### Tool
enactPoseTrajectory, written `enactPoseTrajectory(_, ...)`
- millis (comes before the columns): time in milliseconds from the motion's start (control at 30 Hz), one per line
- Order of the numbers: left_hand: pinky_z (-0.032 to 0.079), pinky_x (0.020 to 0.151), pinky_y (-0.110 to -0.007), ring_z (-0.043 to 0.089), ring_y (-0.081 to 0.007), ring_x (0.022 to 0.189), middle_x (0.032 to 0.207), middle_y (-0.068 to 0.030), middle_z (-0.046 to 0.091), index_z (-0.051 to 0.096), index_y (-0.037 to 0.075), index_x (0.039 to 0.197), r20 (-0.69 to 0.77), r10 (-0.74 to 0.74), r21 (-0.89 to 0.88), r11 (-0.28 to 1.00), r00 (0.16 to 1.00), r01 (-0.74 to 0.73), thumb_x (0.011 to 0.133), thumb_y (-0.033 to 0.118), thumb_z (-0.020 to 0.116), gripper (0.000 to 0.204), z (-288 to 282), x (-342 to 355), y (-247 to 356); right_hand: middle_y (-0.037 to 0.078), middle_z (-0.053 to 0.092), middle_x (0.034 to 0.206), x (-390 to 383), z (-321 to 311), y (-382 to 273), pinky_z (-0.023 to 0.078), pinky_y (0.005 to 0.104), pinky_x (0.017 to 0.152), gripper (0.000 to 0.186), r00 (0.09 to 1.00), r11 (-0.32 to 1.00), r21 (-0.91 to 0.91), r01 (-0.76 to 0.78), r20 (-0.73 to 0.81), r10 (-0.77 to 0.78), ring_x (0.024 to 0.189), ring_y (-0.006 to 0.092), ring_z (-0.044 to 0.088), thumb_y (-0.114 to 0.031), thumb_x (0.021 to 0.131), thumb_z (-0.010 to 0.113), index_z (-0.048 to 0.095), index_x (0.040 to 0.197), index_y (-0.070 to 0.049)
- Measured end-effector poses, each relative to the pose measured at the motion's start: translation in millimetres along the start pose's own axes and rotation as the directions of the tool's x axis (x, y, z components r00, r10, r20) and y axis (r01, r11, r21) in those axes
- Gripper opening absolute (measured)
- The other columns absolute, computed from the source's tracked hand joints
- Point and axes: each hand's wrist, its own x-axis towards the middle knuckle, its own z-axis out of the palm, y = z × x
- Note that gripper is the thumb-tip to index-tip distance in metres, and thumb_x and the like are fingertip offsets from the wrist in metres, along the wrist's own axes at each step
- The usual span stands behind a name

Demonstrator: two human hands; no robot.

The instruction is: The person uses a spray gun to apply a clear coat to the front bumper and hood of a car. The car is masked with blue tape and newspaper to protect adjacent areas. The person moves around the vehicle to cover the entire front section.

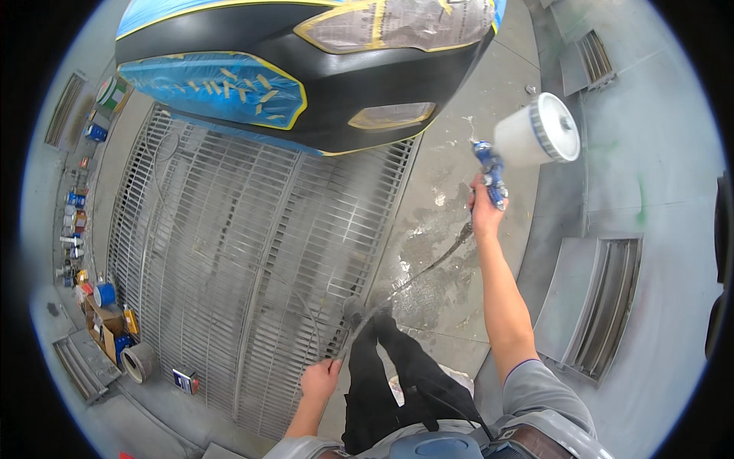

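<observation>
My right hand (487, 213) is closed round the handle of a blue spray gun (492, 172), held out to the right. On the gun sits a white paint cup (527, 134) with a blue ring, tilted sideways. A dark air hose (424, 271) hangs from the base of the handle and curves down toward my left hand (320, 378). That hand is low, with its fingers closed on the hose in front of my legs. Ahead is a car's dark front bumper (329, 92), apart from both hands. Blue film (214, 88) and taped paper (405, 27) mask parts of it.
A slatted metal floor grating (222, 252) lies under and before the bumper, with concrete floor (436, 183) to its right. Cans and bottles (76, 200), a cardboard box (103, 321) and a round tub (139, 362) line the left wall. A vent (600, 306) is set in the right wall.
</observation>
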Motion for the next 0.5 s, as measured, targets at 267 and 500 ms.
enactPoseTrajectory(267,0.056,0.07,-0.057,0.07,-0.0477,0.08,0.081,-0.0234,0.072,0.076,0.005,0.088,-0.03,-0.047,0.026,0.999,0.998,0.048,0.101,0.043,0.066,0.041,23.2,20.7,7.9,-0.004,0.062,0.077,-4.5,13.4,118.4,0.043,0.0259,0.057,0.009,1.0,0.999,0.039,-0.013,-0.015,0.013,0.065,0.0041,0.053,-0.013,0.099,0.072,0.073,0.105,-0.006)
enactPoseTrajectory(500,0.056,0.071,-0.057,0.071,-0.0458,0.08,0.083,-0.0189,0.074,0.076,0.008,0.089,-0.01,-0.05,0.199,0.979,0.999,0.051,0.101,0.045,0.065,0.04,25.4,49.6,7.1,0.014,0.07,0.134,-89.1,99.9,225.8,0.051,0.0417,0.107,0.052,0.716,0.876,0.116,0.468,0.532,-0.453,0.125,0.025,0.065,-0.006,0.086,0.079,0.064,0.136,0.0)
